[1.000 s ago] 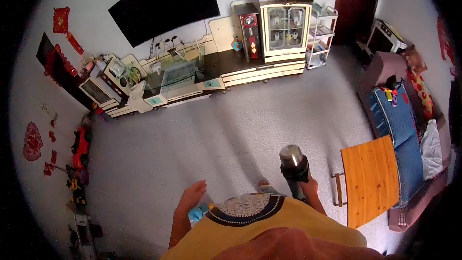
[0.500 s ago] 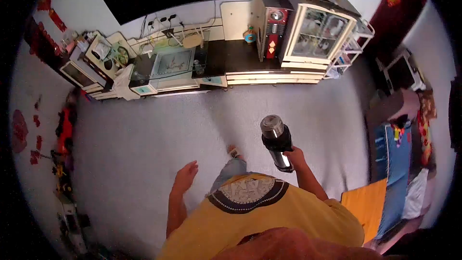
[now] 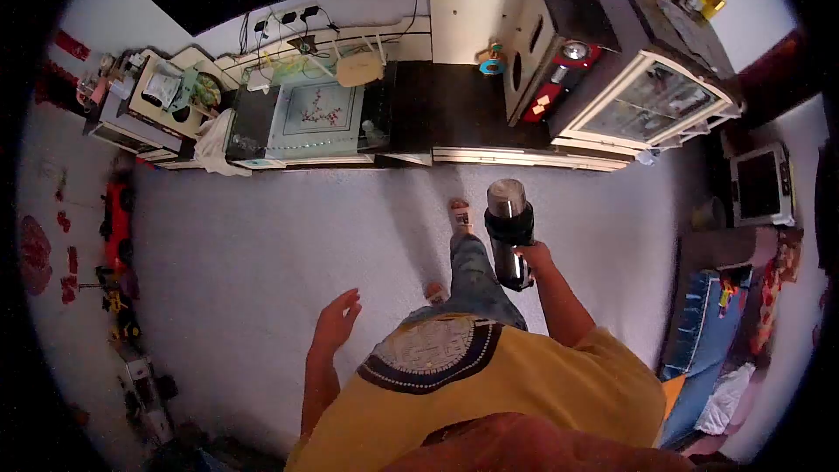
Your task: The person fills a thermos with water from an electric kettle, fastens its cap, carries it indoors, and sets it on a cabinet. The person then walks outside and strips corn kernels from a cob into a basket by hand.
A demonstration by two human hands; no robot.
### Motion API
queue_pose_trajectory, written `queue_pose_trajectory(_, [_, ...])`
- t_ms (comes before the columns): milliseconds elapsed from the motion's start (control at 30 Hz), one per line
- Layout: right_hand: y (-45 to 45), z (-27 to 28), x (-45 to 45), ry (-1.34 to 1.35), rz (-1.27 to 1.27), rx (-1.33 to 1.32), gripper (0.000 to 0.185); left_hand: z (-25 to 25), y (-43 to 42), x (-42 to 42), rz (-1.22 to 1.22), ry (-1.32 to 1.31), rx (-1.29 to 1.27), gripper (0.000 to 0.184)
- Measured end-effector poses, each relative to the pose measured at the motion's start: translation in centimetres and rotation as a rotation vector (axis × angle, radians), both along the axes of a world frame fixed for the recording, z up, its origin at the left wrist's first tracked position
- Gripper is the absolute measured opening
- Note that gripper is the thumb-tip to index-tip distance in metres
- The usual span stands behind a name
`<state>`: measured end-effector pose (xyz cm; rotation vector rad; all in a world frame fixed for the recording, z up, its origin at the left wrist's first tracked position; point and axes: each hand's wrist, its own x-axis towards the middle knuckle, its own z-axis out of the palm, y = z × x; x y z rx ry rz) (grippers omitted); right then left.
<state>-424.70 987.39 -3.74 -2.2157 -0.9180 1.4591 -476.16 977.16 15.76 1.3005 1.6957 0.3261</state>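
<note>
A large steel thermos flask with a silver cup lid and a black collar is in my right hand. My fingers wrap round its side handle, and the flask leans slightly, lid end away from me. To the left of my body hangs my left hand, holding nothing, with its fingers loosely apart over the grey floor. Between the two hands my legs show in jeans, one sandalled foot ahead of the other.
A long low TV cabinet runs along the wall ahead, with a glass-topped section, a small stool-like stand and a red-fronted speaker. At right are a glass-doored cabinet and a blue-covered sofa. Toys line the left wall.
I have stepped closer to the cabinet, which now looks larger. The flask stays in my right hand. One foot has swung forward, and the wooden tabletop at right has mostly left view.
</note>
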Motion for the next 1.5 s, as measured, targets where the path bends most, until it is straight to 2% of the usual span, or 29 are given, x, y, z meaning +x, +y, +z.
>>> queue_pose_trajectory(67, [5.0,1.8,-2.3,0.194,-0.135,0.067,0.034,-0.8,1.5,-0.4,0.056,0.056,-0.021,0.042])
queue_pose_trajectory(133, [12.0,-0.2,-3.5,0.216,-0.194,0.085,0.037,-1.7,3.3,-0.3,0.085,0.067,0.024,0.041])
queue_pose_trajectory(200, [19.9,-5.2,-3.3,0.016,0.034,0.104,0.039,-3.1,4.9,-0.6,0.079,0.032,0.121,0.041])
queue_pose_trajectory(233, [22.8,-7.2,-3.4,-0.079,0.146,0.095,0.04,-2.7,6.7,-0.1,0.183,-0.032,-0.004,0.04])
queue_pose_trajectory(267, [26.0,-7.8,-4.3,0.024,0.059,0.15,0.04,-2.6,8.5,0.9,0.288,-0.096,-0.123,0.039])
queue_pose_trajectory(300, [29.3,-8.1,-5.0,0.12,-0.028,0.204,0.04,-3.1,10.0,1.3,0.212,-0.045,-0.165,0.038])
queue_pose_trajectory(333, [32.6,-10.2,-5.3,0.056,0.028,0.312,0.039,-3.7,11.5,1.6,0.133,0.005,-0.203,0.037])
queue_pose_trajectory(400, [39.5,-18.4,-6.2,0.048,0.037,0.501,0.037,-2.7,14.8,3.0,0.087,0.048,-0.103,0.036])
queue_pose_trajectory(467, [45.2,-17.6,-7.7,0.224,-0.158,0.486,0.034,-2.3,17.2,3.9,0.015,0.129,-0.053,0.034])
queue_pose_trajectory(500, [47.8,-12.3,-9.3,0.336,-0.304,0.393,0.033,-2.8,17.2,3.9,0.11,0.053,-0.121,0.034])
queue_pose_trajectory(533, [50.0,-13.1,-10.2,0.48,-0.393,0.467,0.033,-3.4,16.7,3.8,0.206,-0.019,-0.191,0.034])
queue_pose_trajectory(600, [53.6,-15.0,-11.4,0.526,-0.456,0.542,0.034,-3.0,17.9,4.2,0.038,0.074,-0.149,0.035])
queue_pose_trajectory(667, [55.9,-16.5,-12.2,0.337,-0.395,0.54,0.036,-4.7,16.2,2.7,0.247,-0.157,-0.279,0.036])
queue_pose_trajectory(733, [57.0,-16.9,-12.9,0.33,-0.503,0.414,0.039,-8.2,14.0,0.6,0.153,-0.001,-0.421,0.035])
queue_pose_trajectory(767, [57.1,-16.6,-13.0,0.338,-0.536,0.373,0.041,-9.9,12.9,-0.4,0.097,0.072,-0.493,0.034])
queue_pose_trajectory(867, [56.0,-15.1,-13.2,0.386,-0.601,0.3,0.045,-7.4,14.8,-0.3,0.182,-0.105,-0.344,0.034])
queue_pose_trajectory(967, [53.5,-19.9,-12.2,0.42,-0.462,0.495,0.045,-4.5,19.7,1.3,0.258,-0.083,-0.332,0.035])
queue_pose_trajectory(1067, [51.2,-19.2,-11.0,0.198,-0.223,0.475,0.044,-3.8,22.8,0.8,0.126,-0.016,-0.336,0.038])
queue_pose_trajectory(1133, [50.4,-22.3,-11.0,-0.252,-0.029,0.569,0.043,-4.3,24.9,0.1,0.012,0.014,-0.304,0.04])
queue_pose_trajectory(1200, [48.7,-22.0,-10.4,-0.421,-0.091,0.603,0.038,-6.0,27.0,-0.7,-0.034,-0.016,-0.322,0.04])
queue_pose_trajectory(1267, [45.0,-17.7,-9.1,-0.595,0.14,0.737,0.026,-6.1,30.2,0.2,-0.195,-0.042,-0.234,0.04])
queue_pose_trajectory(1300, [43.3,-13.0,-9.2,-0.421,0.162,0.435,0.02,-3.8,32.6,2.2,-0.319,-0.053,-0.141,0.039])
queue_pose_trajectory(1367, [36.4,-7.9,-8.8,0.492,-0.138,0.636,0.022,-2.4,35.7,5.1,-0.534,-0.117,-0.012,0.038])
queue_pose_trajectory(1433, [27.3,3.7,-8.4,0.1,0.037,0.583,0.027,-1.4,37.4,6.8,-0.698,-0.192,0.045,0.037])
queue_pose_trajectory(1500, [18.4,5.7,-8.6,-0.015,-0.068,0.42,0.03,-0.9,38.3,8.6,-0.849,-0.213,0.08,0.036])
